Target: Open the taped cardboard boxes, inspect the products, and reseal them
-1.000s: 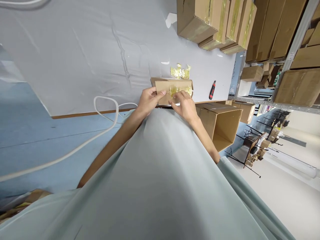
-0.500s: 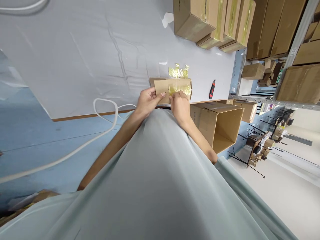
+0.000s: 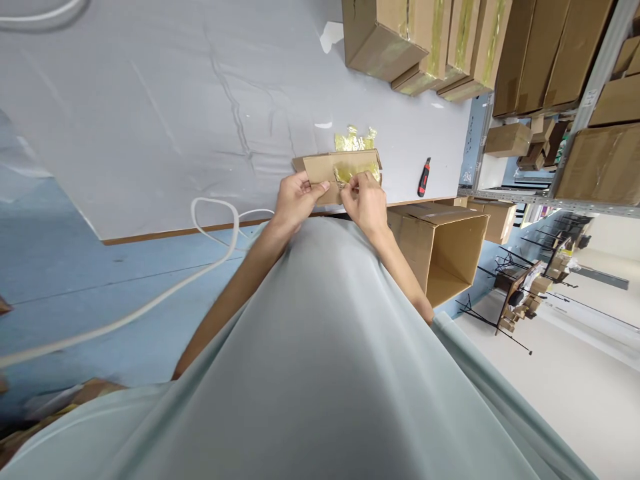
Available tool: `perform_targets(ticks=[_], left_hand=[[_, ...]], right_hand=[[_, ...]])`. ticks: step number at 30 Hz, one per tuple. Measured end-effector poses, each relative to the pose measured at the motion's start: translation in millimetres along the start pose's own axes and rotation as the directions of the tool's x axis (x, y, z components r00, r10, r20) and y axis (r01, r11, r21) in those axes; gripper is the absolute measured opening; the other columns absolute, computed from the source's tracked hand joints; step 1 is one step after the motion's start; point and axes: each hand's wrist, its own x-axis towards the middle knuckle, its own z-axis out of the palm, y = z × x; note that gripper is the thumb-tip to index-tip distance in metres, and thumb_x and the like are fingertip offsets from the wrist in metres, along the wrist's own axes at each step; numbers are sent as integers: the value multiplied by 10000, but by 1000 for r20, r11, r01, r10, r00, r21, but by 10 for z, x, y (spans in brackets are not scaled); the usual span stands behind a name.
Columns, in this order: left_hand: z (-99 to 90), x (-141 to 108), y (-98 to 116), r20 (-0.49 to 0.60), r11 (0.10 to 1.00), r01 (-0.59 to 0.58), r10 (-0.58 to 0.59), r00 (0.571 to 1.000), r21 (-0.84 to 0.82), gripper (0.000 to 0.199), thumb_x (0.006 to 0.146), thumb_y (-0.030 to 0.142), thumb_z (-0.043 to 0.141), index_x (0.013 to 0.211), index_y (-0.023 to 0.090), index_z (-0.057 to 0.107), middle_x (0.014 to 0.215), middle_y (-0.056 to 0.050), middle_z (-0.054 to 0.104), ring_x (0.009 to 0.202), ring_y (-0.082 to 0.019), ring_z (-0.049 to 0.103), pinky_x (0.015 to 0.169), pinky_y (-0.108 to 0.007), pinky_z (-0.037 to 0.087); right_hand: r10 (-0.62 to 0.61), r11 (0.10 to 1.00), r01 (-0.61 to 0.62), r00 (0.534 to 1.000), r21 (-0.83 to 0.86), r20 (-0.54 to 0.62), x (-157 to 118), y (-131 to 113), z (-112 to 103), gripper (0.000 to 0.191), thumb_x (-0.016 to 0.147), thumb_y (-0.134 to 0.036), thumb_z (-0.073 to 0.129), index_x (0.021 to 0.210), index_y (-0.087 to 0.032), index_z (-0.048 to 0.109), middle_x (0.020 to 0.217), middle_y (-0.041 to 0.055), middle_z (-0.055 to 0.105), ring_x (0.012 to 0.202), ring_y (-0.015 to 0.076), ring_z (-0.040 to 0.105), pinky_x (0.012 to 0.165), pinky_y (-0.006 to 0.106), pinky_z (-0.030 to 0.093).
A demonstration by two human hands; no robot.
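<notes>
Small brown cardboard box (image 3: 317, 165), matt; yellow plastic-looking tape (image 3: 345, 172) on it, glossy and crinkled.
The pale grey tabletop covering (image 3: 165, 80) looks smooth but creased; the loose pale-green cloth garment (image 3: 320, 333), matt; the grey shelf frame (image 3: 603, 70), metal.

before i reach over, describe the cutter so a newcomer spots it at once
On the grey table, look along the near edge, right of the right hand. The cutter lies there, slim and red-and-black, unlike the crumpled yellow tape and brown cardboard nearby.

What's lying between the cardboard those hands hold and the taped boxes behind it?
In the head view, crumpled yellowish tape lies on the table between the cardboard and the taped boxes.
</notes>
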Motion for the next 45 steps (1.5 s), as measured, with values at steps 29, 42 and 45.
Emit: perform_targets(ticks=[29, 42, 45], left_hand=[[-284, 35, -190, -311, 986, 20, 34, 950, 167, 401, 755, 525, 981, 1009, 257, 824, 1131, -44, 880, 1158, -326, 811, 990, -425, 701], [-237, -43, -34, -342, 972, -20, 102, 934, 234, 451, 747, 507, 966, 1070, 217, 842, 1146, -67, 884, 1158, -327, 830, 1005, -409, 706], [-361, -78, -91, -478, 974, 5, 105, 872, 225, 470, 717, 503, 969, 1065, 213, 840, 1160, -84, 888, 1160, -334, 833, 1025, -448, 708]], right_hand=[[256, 831, -134, 954, 540, -157, 256, 415, 183, 268, 1113, -467, 612, 1027, -234, 710, 1084, 70, 782, 1097, 213, 755, 1042, 374, 655], [662, 289, -158, 745, 944, -78, 773, 1020, 168, 275, 987, -426, 714, 835, -243, 576, 838, -32, 615, 819, 136, 714, 802, 314, 738], [725, 342, -123, 665, 932, -179, 913, 1513, -43, 321, 1019, -440, 688, 799, -261, 537, 796, -36, 585, 772, 150, 714, 777, 342, 743]])
